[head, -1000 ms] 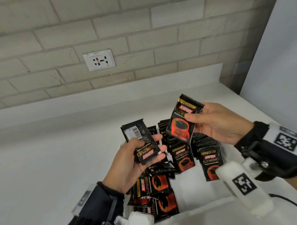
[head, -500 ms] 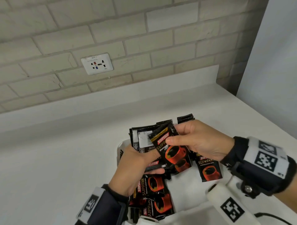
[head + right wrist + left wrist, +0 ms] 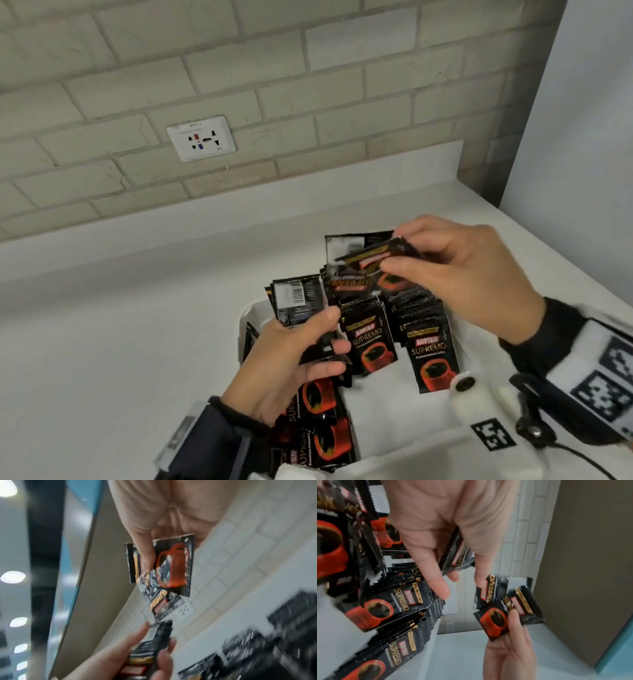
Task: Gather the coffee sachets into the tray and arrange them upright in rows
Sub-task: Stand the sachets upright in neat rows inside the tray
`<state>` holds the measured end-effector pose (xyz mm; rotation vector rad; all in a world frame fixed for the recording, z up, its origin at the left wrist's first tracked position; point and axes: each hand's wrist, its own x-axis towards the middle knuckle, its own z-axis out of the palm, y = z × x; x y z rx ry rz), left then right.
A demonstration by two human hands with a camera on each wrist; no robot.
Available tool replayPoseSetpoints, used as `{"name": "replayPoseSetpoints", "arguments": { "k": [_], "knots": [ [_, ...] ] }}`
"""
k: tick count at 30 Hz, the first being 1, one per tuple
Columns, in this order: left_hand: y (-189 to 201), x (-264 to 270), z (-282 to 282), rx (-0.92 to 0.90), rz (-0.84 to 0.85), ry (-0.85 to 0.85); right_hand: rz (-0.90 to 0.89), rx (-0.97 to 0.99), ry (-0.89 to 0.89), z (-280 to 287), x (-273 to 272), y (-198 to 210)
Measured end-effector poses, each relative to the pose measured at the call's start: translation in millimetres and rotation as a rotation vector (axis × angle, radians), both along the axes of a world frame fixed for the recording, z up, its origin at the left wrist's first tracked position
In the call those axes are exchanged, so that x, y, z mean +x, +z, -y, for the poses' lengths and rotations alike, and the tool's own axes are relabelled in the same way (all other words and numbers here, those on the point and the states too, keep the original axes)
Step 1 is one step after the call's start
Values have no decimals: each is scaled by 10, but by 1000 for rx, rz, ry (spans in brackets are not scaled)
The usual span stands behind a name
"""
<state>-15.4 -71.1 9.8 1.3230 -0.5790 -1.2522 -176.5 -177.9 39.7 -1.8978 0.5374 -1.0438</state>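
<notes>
Black foil everywhere: from the head view, upright sachets [image 3: 371, 339] reading "KOPIKO SUPREMO" stand in rows inside the white tray [image 3: 394, 421] on the counter [image 3: 102, 342]. Right hand [image 3: 459, 270] pinches a couple of sachets [image 3: 370, 257] above the rows; left hand [image 3: 291, 363] grips another, barcode side up. Left wrist view: fingers [image 3: 436, 577] curl round a sachet [image 3: 455, 555], "SUPREMO" legible on the rows [image 3: 399, 599]. Right wrist view: thumb and fingers clamp the red-cup packet [image 3: 171, 566], blurred.

Head cam high, facing down at tray [image 3: 255, 313]; both wrist cams close, sharing the sachets [image 3: 388, 605] w/ it
</notes>
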Motion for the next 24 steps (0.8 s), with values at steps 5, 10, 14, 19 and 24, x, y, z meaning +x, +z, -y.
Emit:
{"name": "replayPoseSetpoints", "arguments": {
  "k": [5, 10, 14, 19, 24],
  "knots": [
    [83, -27, 21, -32, -230, -41, -225, -1000, 162, -16, -103, -6],
    [123, -87, 56, -104, -131, -38, -278, -1224, 243, 38, -104, -147],
    [73, -70, 61, -131, -32, 126, -299, -1141, 179, 158, -159, -204],
    [45, -28, 57, -206, 41, 278, -71, -28, 0, 80, -200, -80],
    [16, -118, 97, -246, 95, 299, 119, 651, 100, 18, -44, -169]
  ]
}}
